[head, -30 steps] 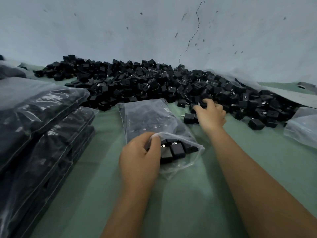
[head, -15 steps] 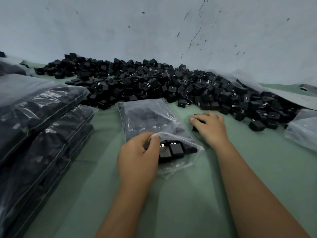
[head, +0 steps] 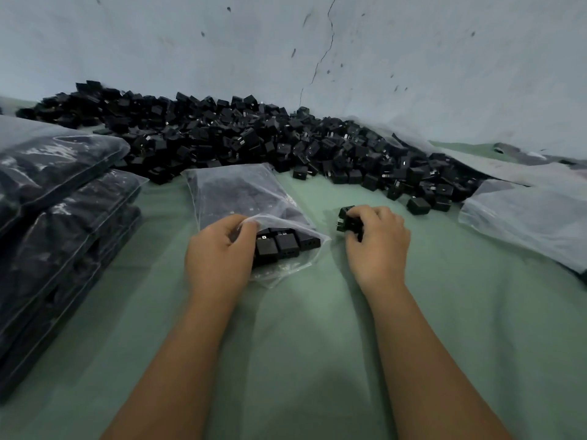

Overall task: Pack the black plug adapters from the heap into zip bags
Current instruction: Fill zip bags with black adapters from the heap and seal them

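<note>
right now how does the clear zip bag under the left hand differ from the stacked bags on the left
The clear plastic zip bag in the middle lies alone with its mouth held open by the left hand; the stack of filled clear bags is piled in layers, untouched. The middle bag's black plug adapters show at its mouth, while the stacked bags bulge dark throughout. Both are clear plastic, hold black adapters and rest on the green table.

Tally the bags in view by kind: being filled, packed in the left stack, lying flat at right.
Open bag being filled, held by the left hand: 1
Packed bags stacked at left: 3 visible; the lower layers are too dark to separate
Flat clear bags at right: 1
Total: 5
</note>
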A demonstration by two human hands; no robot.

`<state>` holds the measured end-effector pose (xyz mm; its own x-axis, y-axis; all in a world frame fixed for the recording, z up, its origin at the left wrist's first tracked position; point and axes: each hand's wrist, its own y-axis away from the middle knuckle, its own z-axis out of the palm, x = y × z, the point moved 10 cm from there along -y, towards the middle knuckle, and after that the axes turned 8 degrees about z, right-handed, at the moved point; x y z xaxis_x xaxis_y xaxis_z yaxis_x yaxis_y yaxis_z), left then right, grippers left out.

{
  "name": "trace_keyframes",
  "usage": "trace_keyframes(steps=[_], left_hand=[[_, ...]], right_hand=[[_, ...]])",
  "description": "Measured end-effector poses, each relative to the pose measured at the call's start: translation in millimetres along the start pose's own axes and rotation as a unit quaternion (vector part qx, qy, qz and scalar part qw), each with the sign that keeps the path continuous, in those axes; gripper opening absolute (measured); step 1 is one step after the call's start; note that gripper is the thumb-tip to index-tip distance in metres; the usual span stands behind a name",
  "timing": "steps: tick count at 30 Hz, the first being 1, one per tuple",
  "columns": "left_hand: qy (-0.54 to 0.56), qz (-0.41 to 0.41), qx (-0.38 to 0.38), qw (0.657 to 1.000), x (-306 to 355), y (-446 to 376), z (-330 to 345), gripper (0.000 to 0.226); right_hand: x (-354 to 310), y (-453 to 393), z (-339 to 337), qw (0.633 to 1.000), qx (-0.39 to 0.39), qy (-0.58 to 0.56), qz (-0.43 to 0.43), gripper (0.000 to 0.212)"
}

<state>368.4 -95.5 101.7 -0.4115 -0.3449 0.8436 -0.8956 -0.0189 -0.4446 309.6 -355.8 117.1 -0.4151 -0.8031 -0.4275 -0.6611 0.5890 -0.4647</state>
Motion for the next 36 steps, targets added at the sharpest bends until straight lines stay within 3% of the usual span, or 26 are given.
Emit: trace_keyframes(steps=[5,9,12,14,19,21,23,25,27,31,36], left_hand=[[-0.004,0.005,-0.005,1.0,-0.9,-2.1,0.8,0.025],[-0.004,0.007,-0.003,1.0,-4.3,-4.1,1.4,0.021],[0.0,0.006,0.0,1.0,-4.9,-3.5,1.0,0.02],[0.004,0.002,0.001,1.0,-5.0,-3.1,1.1,0.02],[0.005,-0.009,0.0,1.0,-7.0,-3.8,1.6,0.018],[0.004,-0.008,-0.002,1.0,-6.3,-3.4,1.8,0.018],[0.01,-0.006,-0.001,1.0,-5.3,-2.9,1.1,0.018],[0.013,0.0,-0.001,1.0,-3.8,-2.3,0.1,0.017],[0.012,0.006,-0.004,1.0,-1.3,-1.8,0.0,0.019],[0.025,0.016,-0.005,1.0,4.3,-0.6,-1.5,0.021],[0.002,0.04,0.001,0.999,12.6,-0.1,-3.1,0.02]], right_hand=[[-15.7,9.3,6.8,0.997,-0.034,0.013,-0.063,0.019],[-0.8,8.8,-3.7,0.997,-0.005,-0.073,-0.009,0.029],[-1.3,10.2,12.2,0.997,-0.076,-0.027,-0.007,0.046],[-7.4,15.4,18.2,0.994,-0.101,-0.021,-0.03,0.045],[-18.7,22.4,4.1,0.997,-0.042,0.011,-0.07,0.036],[-13.3,24.0,-12.2,0.999,0.006,-0.04,-0.027,0.036],[-9.5,31.2,-32.3,0.986,0.048,-0.162,0.011,0.033],[-21.1,43.6,-45.7,0.962,0.054,-0.265,-0.022,0.03],[-45.6,60.8,-50.1,0.949,0.027,-0.3,-0.093,0.026],[-90.9,84.8,-26.4,0.953,-0.076,-0.248,-0.158,0.033],[-98.7,82.2,-15.1,0.971,-0.044,-0.149,-0.184,0.025]])
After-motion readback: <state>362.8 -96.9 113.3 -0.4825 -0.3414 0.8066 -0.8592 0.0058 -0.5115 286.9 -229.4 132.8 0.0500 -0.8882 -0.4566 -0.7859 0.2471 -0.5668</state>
